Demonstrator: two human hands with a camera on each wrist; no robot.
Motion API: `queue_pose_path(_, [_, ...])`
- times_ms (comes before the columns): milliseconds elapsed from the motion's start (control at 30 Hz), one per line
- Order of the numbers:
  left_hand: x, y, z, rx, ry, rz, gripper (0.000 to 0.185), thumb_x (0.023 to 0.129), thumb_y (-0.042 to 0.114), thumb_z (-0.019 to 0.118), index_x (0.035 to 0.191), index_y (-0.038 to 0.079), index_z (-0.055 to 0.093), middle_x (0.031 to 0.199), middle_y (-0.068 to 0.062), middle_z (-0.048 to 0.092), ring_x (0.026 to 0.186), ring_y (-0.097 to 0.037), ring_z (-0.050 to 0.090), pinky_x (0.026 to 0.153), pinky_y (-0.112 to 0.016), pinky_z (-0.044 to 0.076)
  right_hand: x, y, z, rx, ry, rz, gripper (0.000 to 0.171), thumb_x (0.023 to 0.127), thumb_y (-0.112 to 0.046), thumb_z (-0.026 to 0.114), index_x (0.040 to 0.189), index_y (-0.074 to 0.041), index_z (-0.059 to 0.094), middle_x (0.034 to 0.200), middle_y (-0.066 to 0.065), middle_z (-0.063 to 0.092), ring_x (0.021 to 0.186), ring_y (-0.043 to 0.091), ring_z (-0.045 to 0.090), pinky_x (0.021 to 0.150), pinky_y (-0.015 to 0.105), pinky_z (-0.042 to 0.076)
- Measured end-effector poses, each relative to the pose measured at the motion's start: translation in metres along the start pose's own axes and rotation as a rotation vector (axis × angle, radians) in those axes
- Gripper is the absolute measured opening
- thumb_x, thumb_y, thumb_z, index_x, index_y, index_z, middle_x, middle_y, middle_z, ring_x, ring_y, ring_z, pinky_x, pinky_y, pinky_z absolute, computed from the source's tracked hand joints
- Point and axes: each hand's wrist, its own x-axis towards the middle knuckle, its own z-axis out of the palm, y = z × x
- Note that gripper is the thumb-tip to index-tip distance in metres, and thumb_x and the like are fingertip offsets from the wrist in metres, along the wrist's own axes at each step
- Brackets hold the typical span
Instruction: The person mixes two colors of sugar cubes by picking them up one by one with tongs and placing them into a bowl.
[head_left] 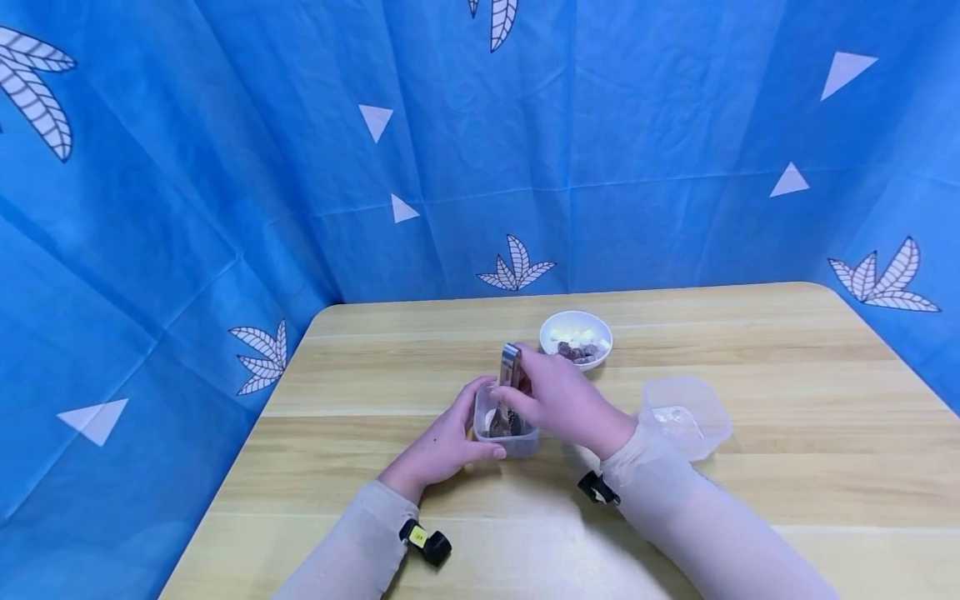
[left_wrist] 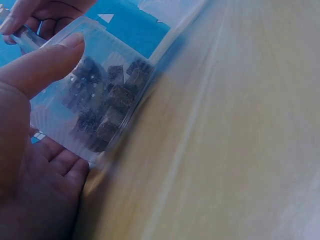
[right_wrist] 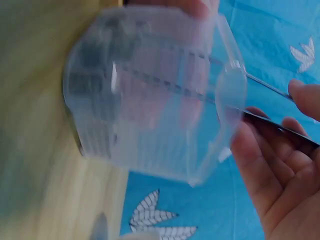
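Two hands are at work over one small clear tub (head_left: 507, 433) on the wooden table (head_left: 750, 492), and that tub is our landmark. The left hand (head_left: 442, 446) wraps the tub's near-left wall, thumb curled along the front rim and fingers round the far side; the left wrist view shows that thumb (left_wrist: 47, 62) pressed on the plastic. Inside the tub lies a pile of dark brown cubes (left_wrist: 107, 107), roughly ten that can be made out, the rest blurred behind the wall. The right hand (head_left: 558, 400) hangs directly above the tub, fingers curled and pinching one pair of metal tongs (head_left: 510, 371), whose tips point down into the tub. In the right wrist view the tongs' two thin blades (right_wrist: 280, 107) run across the curled fingers (right_wrist: 260, 165).

Beyond the tub sits one white bowl (head_left: 576, 337) holding mixed white and brown pieces, too small to count. To the tub's right stands a second clear tub (head_left: 684, 415) with white pieces inside. Blue cloth (head_left: 225, 167) printed with leaves and triangles rises behind the table.
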Motion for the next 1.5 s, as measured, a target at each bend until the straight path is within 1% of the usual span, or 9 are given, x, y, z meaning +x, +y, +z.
queue_pose_path(267, [0.000, -0.001, 0.000, 0.005, 0.001, 0.026, 0.106, 0.080, 0.035, 0.086, 0.161, 0.029, 0.017, 0.160, 0.005, 0.034, 0.143, -0.020, 0.038, 0.119, -0.050, 0.022, -0.002, 0.000, -0.002, 0.021, 0.017, -0.026, 0.018, 0.097, -0.024, 0.070, 0.098, -0.014, 0.055, 0.071, -0.007, 0.055, 0.056, 0.007, 0.049, 0.048, 0.025, 0.045])
queue_pose_path(433, [0.000, -0.001, 0.000, 0.019, 0.008, 0.010, 0.109, 0.079, 0.037, 0.087, 0.162, 0.029, 0.017, 0.160, 0.002, 0.034, 0.142, -0.021, 0.039, 0.119, -0.051, 0.022, -0.003, 0.000, -0.022, 0.085, 0.085, -0.027, 0.015, 0.097, -0.020, 0.070, 0.100, -0.014, 0.057, 0.073, -0.007, 0.058, 0.058, 0.011, 0.051, 0.049, 0.028, 0.046])
queue_pose_path(633, [0.001, 0.000, 0.000, -0.020, -0.002, 0.021, 0.108, 0.079, 0.029, 0.088, 0.161, 0.027, 0.018, 0.158, 0.003, 0.038, 0.141, -0.019, 0.041, 0.120, -0.047, 0.022, -0.004, 0.005, -0.054, 0.116, 0.180, 0.032, 0.013, 0.098, -0.022, 0.069, 0.102, -0.016, 0.059, 0.075, -0.002, 0.060, 0.057, 0.016, 0.051, 0.047, 0.031, 0.046])
queue_pose_path(800, [0.001, 0.000, 0.001, -0.032, -0.005, 0.008, 0.105, 0.081, 0.025, 0.087, 0.161, 0.028, 0.019, 0.157, 0.005, 0.038, 0.143, -0.017, 0.037, 0.120, -0.045, 0.022, -0.009, 0.017, -0.081, 0.052, 0.305, 0.086, 0.016, 0.099, -0.022, 0.066, 0.107, -0.011, 0.057, 0.078, 0.003, 0.061, 0.057, 0.019, 0.050, 0.046, 0.031, 0.044])
queue_pose_path(900, [0.001, 0.000, 0.001, -0.036, -0.006, 0.001, 0.105, 0.081, 0.024, 0.087, 0.161, 0.029, 0.019, 0.157, 0.005, 0.038, 0.142, -0.018, 0.038, 0.120, -0.044, 0.023, -0.013, 0.025, -0.095, -0.031, 0.395, 0.111, 0.019, 0.099, -0.022, 0.067, 0.106, -0.007, 0.056, 0.076, 0.005, 0.059, 0.058, 0.021, 0.049, 0.047, 0.032, 0.042])
queue_pose_path(1000, [0.001, -0.001, 0.001, -0.034, -0.004, 0.000, 0.105, 0.081, 0.025, 0.087, 0.161, 0.029, 0.019, 0.157, 0.004, 0.038, 0.142, -0.019, 0.039, 0.120, -0.044, 0.023, -0.015, 0.033, -0.104, -0.129, 0.440, 0.156, 0.021, 0.099, -0.023, 0.067, 0.102, -0.006, 0.055, 0.074, 0.007, 0.058, 0.058, 0.022, 0.048, 0.049, 0.034, 0.041])
queue_pose_path(1100, [0.001, -0.001, 0.001, -0.027, -0.002, -0.004, 0.106, 0.081, 0.026, 0.087, 0.161, 0.029, 0.018, 0.157, 0.005, 0.037, 0.143, -0.019, 0.037, 0.120, -0.045, 0.022, -0.016, 0.040, -0.107, -0.189, 0.426, 0.212, 0.025, 0.100, -0.025, 0.066, 0.099, -0.004, 0.053, 0.074, 0.009, 0.058, 0.059, 0.024, 0.050, 0.051, 0.036, 0.042])
queue_pose_path(1233, [0.000, 0.000, 0.002, -0.026, -0.002, -0.002, 0.106, 0.081, 0.027, 0.087, 0.161, 0.029, 0.018, 0.158, 0.004, 0.037, 0.144, -0.020, 0.035, 0.120, -0.046, 0.022, -0.015, 0.048, -0.104, -0.199, 0.373, 0.259, 0.025, 0.101, -0.026, 0.064, 0.100, -0.004, 0.052, 0.078, 0.011, 0.062, 0.060, 0.025, 0.053, 0.052, 0.038, 0.044])
queue_pose_path(1500, [0.000, 0.000, 0.001, -0.031, -0.001, 0.009, 0.105, 0.081, 0.025, 0.087, 0.161, 0.028, 0.018, 0.157, 0.005, 0.037, 0.144, -0.018, 0.035, 0.120, -0.045, 0.022, -0.009, 0.057, -0.093, -0.235, 0.293, 0.245, 0.015, 0.100, -0.017, 0.064, 0.101, -0.006, 0.053, 0.087, 0.012, 0.069, 0.067, 0.027, 0.059, 0.057, 0.041, 0.047])
